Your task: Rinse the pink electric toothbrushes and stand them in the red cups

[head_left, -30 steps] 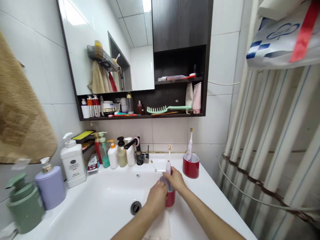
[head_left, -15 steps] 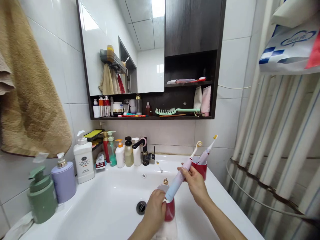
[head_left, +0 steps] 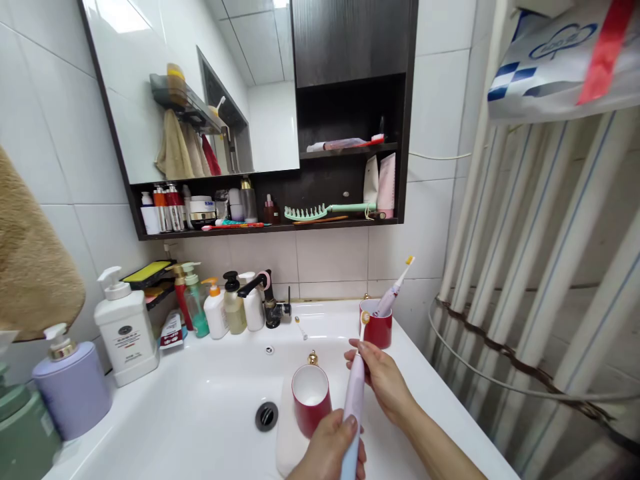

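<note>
An electric toothbrush [head_left: 355, 393], pink shading to pale blue, is held over the right side of the sink with its head up. My left hand [head_left: 333, 445] wraps round its lower handle. The fingers of my right hand [head_left: 379, 373] pinch it near the neck, just below the brush head [head_left: 365, 321]. Left of the toothbrush, a red cup [head_left: 311, 400] with a white inside stands on a pale mat [head_left: 286, 437]; no hand holds it. A second red cup [head_left: 379, 325] on the back right rim holds another electric toothbrush [head_left: 393, 295].
A black faucet [head_left: 270, 300] stands at the back of the white sink [head_left: 200, 407]. Several pump bottles line the rim, among them a white one [head_left: 126, 327] and a purple one [head_left: 73, 390]. A small brush head [head_left: 301, 328] lies behind the basin. Pipes [head_left: 540, 267] run along the right.
My left hand has let go of the front cup and taken the toothbrush's lower handle. The toothbrush has come out of the cup's mouth and turned more upright. My right hand has shifted to its neck.
</note>
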The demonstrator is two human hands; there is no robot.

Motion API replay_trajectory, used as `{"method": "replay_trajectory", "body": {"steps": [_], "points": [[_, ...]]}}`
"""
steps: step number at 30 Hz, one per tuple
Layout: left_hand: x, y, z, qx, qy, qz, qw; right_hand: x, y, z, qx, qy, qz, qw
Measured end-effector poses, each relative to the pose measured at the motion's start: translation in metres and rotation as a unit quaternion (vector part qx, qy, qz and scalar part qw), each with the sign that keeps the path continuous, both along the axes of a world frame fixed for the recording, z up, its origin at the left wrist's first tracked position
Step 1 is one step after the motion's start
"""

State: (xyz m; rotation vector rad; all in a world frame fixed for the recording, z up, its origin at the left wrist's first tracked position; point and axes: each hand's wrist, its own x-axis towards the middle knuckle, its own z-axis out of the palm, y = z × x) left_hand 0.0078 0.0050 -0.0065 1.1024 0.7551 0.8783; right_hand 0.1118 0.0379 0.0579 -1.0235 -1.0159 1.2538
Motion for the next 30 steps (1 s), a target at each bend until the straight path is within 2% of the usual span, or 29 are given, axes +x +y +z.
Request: {"method": "replay_trajectory", "body": {"steps": [4,8,12,14,19,23,25,27,30], "points": [[0.0,0.001,-0.005,0.002,0.0,-0.011,1.0,0.005,0.004,-0.002,0.008,-0.015,-0.004,1.0],[0.001,-0.004,0.002,0.009,-0.011,-0.009,1.0,0.004,0.004,-0.001,0.003,0.006,-0.01,1.0],[-0.003,-0.011,0.014,-0.086,-0.083,-0.081,0.99,0.003,0.002,0.001,-0.04,0.074,-0.024,0.996],[-0.003,-0.012,0.015,-0.095,-0.08,-0.091,0.988,0.002,0.002,0.001,-0.043,0.104,-0.011,0.994],[0.002,-0.007,0.006,0.011,0.074,0.01,0.997,-0.001,0.003,-0.004,-0.014,0.117,-0.016,0.993],[0.003,-0.009,-0.002,-0.011,0.057,-0.054,0.997,0.009,0.01,-0.005,-0.017,0.142,-0.053,0.988],[0.003,-0.011,-0.005,-0.008,0.08,-0.06,0.995,0.017,0.014,-0.003,-0.017,0.146,-0.072,0.987],[0.004,-0.012,-0.005,-0.005,0.083,-0.038,0.996,0.024,0.017,-0.002,-0.019,0.127,-0.078,0.989],[0.004,-0.007,0.001,-0.016,0.034,0.043,0.998,0.027,0.02,-0.008,-0.001,0.034,-0.103,0.994]]}}
